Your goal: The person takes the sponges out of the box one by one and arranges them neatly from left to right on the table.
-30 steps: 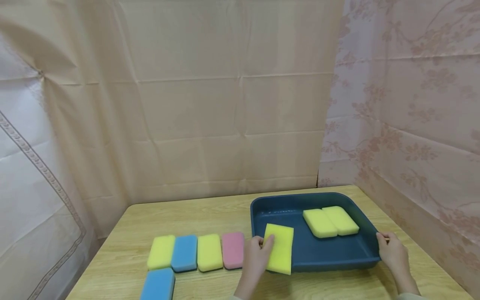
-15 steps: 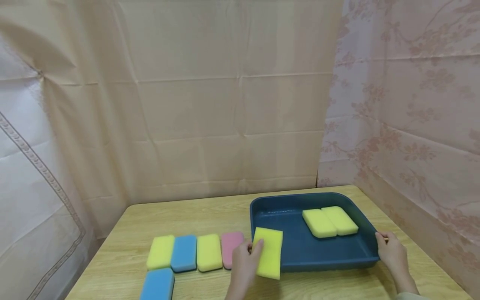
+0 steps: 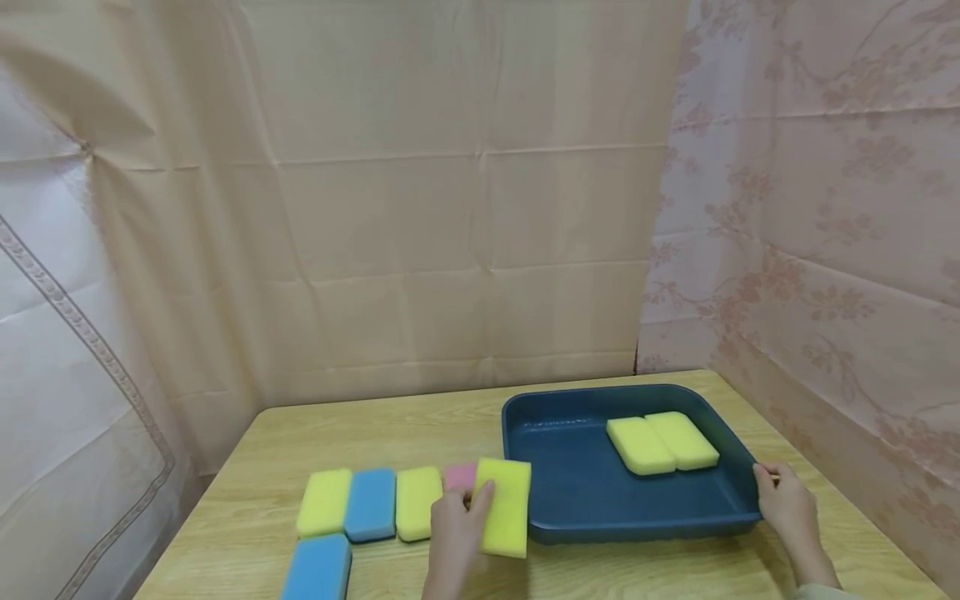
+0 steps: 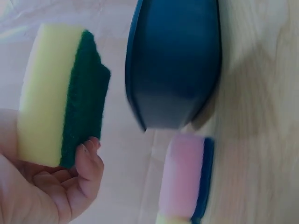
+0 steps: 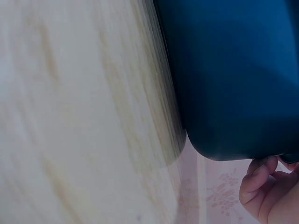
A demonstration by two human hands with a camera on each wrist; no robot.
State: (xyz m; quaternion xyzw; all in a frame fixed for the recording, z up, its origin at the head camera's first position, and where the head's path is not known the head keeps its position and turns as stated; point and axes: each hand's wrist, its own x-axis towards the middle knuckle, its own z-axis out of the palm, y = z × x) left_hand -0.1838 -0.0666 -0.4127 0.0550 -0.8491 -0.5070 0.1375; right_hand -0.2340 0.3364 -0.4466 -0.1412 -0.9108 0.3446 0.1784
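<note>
My left hand [image 3: 453, 529] grips a yellow sponge [image 3: 507, 507] in the air, just left of a dark blue tray [image 3: 585, 492]. The left wrist view shows its green scouring side [image 4: 86, 98], with fingertips on it. Behind the held sponge, a pink sponge [image 3: 459, 476] on the table is mostly hidden in the head view. At the tray's right front corner, my right hand [image 3: 787, 510] pinches the rim between thumb and fingers. Two yellow sponges, one [image 3: 640, 445] beside the other [image 3: 682, 440], lie in the tray's right part.
Left of the pink sponge, a yellow sponge [image 3: 419, 502], a blue sponge [image 3: 371, 504] and another yellow sponge [image 3: 324, 502] lie in a row on the wooden table [image 3: 360, 437]. In front lies a second blue sponge [image 3: 317, 568]. Cloth hangs [image 3: 375, 208] behind the table.
My left hand has carried the yellow sponge leftward, from over the tray's left front part to beside it, now covering most of the pink sponge. The right hand and the tray have stayed put.
</note>
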